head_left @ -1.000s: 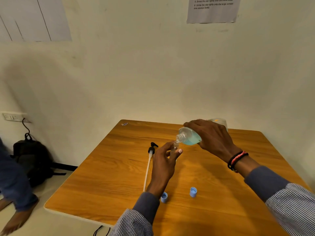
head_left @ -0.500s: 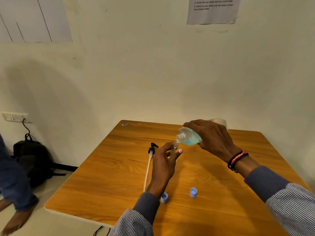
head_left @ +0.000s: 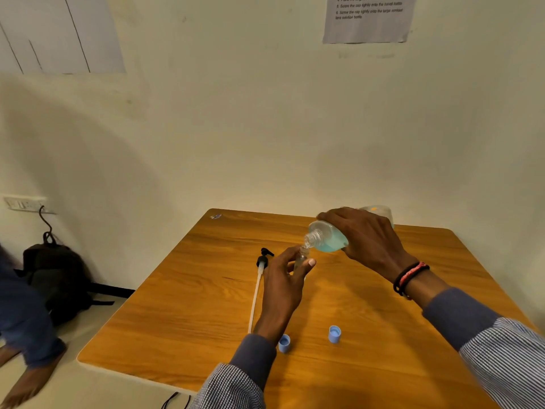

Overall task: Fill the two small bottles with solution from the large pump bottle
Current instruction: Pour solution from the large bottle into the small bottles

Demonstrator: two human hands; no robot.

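My right hand [head_left: 367,240] grips the large clear bottle [head_left: 328,239] of blue solution, tipped sideways with its open neck pointing down to the left. Its mouth sits right over the top of a small clear bottle [head_left: 301,258], which my left hand [head_left: 284,280] holds upright between fingers and thumb just above the wooden table [head_left: 191,305]. The black pump head with its long white tube [head_left: 257,286] lies on the table left of my left hand. Two small blue caps [head_left: 284,343] [head_left: 334,333] stand near the front edge. A second small bottle is not visible.
A black backpack [head_left: 56,278] leans against the wall on the floor at left, under a wall socket. A person's leg and bare foot [head_left: 20,379] show at the far left. A cable hangs below the table's front edge. Printed sheets hang on the wall.
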